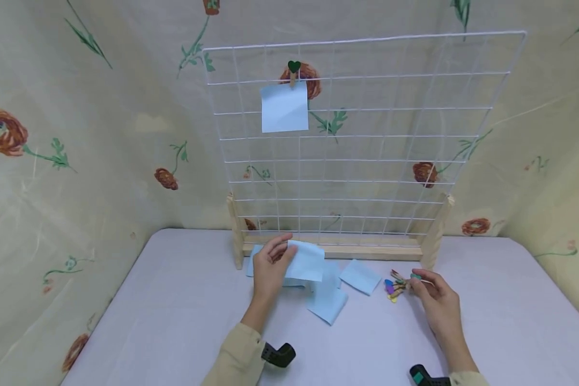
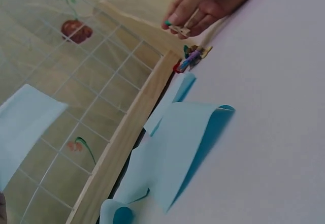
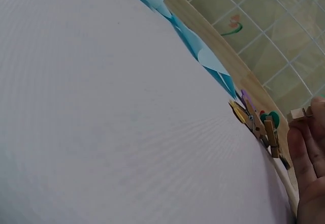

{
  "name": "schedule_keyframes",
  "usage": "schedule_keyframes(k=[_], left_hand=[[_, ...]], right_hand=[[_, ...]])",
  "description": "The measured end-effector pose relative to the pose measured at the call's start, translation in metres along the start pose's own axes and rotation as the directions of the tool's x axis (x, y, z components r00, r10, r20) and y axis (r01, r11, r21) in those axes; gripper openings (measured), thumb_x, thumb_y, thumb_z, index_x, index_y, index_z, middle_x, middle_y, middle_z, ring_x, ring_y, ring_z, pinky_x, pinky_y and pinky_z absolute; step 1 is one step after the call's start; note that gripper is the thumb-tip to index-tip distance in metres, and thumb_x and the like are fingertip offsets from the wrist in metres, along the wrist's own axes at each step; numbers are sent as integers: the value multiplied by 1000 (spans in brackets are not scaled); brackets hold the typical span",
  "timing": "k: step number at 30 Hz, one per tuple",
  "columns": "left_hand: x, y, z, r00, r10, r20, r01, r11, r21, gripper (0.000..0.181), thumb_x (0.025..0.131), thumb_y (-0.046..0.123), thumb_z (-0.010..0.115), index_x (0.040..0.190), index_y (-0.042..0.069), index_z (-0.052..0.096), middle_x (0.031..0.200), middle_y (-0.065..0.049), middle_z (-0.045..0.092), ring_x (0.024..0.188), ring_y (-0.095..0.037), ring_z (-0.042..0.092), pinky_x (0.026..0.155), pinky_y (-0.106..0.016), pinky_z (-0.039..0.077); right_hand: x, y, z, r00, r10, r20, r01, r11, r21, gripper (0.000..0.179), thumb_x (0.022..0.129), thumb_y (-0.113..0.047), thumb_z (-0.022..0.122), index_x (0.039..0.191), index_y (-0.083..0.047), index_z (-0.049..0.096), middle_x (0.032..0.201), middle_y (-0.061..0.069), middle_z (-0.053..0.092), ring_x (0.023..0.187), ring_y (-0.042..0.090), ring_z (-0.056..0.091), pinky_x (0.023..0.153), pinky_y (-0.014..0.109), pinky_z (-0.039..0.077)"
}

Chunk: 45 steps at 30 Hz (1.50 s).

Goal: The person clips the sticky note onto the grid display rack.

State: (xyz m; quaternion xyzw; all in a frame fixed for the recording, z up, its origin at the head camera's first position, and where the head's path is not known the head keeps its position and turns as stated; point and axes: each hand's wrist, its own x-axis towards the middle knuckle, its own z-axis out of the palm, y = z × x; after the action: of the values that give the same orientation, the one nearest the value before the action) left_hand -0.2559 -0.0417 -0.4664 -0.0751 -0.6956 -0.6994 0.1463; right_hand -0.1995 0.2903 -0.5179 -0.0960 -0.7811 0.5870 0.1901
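Observation:
My left hand (image 1: 270,268) pinches a light blue paper sheet (image 1: 307,261) by its left edge, raised over the other sheets. In the left wrist view this held sheet (image 2: 28,125) is at the far left, in front of the grid. My right hand (image 1: 436,295) pinches a small wooden clothespin (image 3: 299,115) with a green end, just right of a pile of clothespins (image 1: 394,287) with coloured tops. Several loose blue sheets (image 1: 328,305) lie on the table below the left hand, some with curled edges.
A white wire grid (image 1: 366,123) stands in a wooden base (image 1: 366,252) at the table's back. One blue sheet (image 1: 284,110) hangs at its upper left from a green heart clothespin (image 1: 293,72). Flower-patterned cloth (image 1: 116,177) surrounds the white table (image 1: 173,305).

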Motion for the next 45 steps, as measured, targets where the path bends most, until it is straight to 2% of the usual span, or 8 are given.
schedule_keyframes(k=[5, 10, 15, 20, 27, 36, 41, 45], left_hand=[[8, 5, 1, 1000, -1, 3, 1, 1000, 9, 26, 84, 29, 71, 106, 14, 68, 99, -5, 72, 89, -12, 64, 76, -19, 50], [17, 12, 5, 1000, 14, 21, -14, 1000, 0, 25, 85, 29, 70, 106, 16, 67, 102, -4, 71, 93, -12, 64, 78, -21, 51], [24, 18, 11, 999, 37, 30, -36, 999, -9, 31, 85, 31, 70, 112, 18, 66, 101, -3, 72, 95, -12, 64, 80, -20, 51], [28, 22, 17, 998, 48, 46, -49, 999, 16, 27, 85, 31, 70, 109, 18, 67, 101, -3, 72, 95, -12, 64, 77, -21, 50], [33, 27, 23, 998, 50, 48, -51, 999, 15, 26, 85, 32, 69, 106, 18, 66, 104, -1, 71, 95, -12, 63, 78, -22, 49], [41, 37, 31, 994, 85, 64, -87, 996, 28, 26, 87, 33, 67, 107, 18, 65, 106, 0, 71, 97, -12, 62, 82, -25, 50], [46, 42, 36, 994, 89, 64, -92, 995, 37, 24, 86, 35, 67, 107, 23, 66, 106, 4, 71, 96, -9, 62, 82, -25, 50], [50, 48, 39, 991, 117, 68, -118, 993, 22, 23, 86, 33, 68, 106, 21, 66, 104, 3, 71, 95, -8, 62, 79, -24, 50]], right_hand=[[-6, -8, 7, 998, -21, 55, 13, 990, 143, 35, 89, -12, 65, 118, 6, 55, 98, -8, 67, 84, -3, 64, 72, 10, 49], [-6, -15, 11, 996, -53, 75, 37, 980, 196, 34, 89, -9, 63, 117, 8, 53, 95, -8, 67, 84, -1, 64, 72, 12, 51], [-4, -18, 12, 991, -74, 114, 50, 979, 197, 32, 90, -11, 62, 115, 9, 55, 88, -8, 72, 78, 0, 66, 71, 14, 52], [-4, -19, 16, 983, -96, 154, 65, 979, 191, 33, 92, -12, 60, 116, 11, 54, 96, -6, 71, 80, 2, 66, 73, 16, 53], [-2, -25, 27, 978, -153, 142, 147, 988, 52, 24, 93, -9, 58, 114, 4, 57, 101, -12, 60, 93, -8, 57, 80, 8, 48], [6, -46, 31, 932, -320, 170, 306, 946, 102, 15, 91, 0, 57, 104, 8, 57, 101, -12, 58, 88, -6, 59, 76, 10, 49], [11, -62, 30, 923, -345, 172, 328, 937, 122, 16, 91, 1, 56, 104, 11, 55, 104, -13, 56, 85, -5, 59, 72, 11, 50], [14, -72, 30, 915, -369, 161, 348, 926, 145, 16, 91, 3, 56, 104, 12, 54, 107, -10, 55, 89, -6, 59, 74, 9, 49]])
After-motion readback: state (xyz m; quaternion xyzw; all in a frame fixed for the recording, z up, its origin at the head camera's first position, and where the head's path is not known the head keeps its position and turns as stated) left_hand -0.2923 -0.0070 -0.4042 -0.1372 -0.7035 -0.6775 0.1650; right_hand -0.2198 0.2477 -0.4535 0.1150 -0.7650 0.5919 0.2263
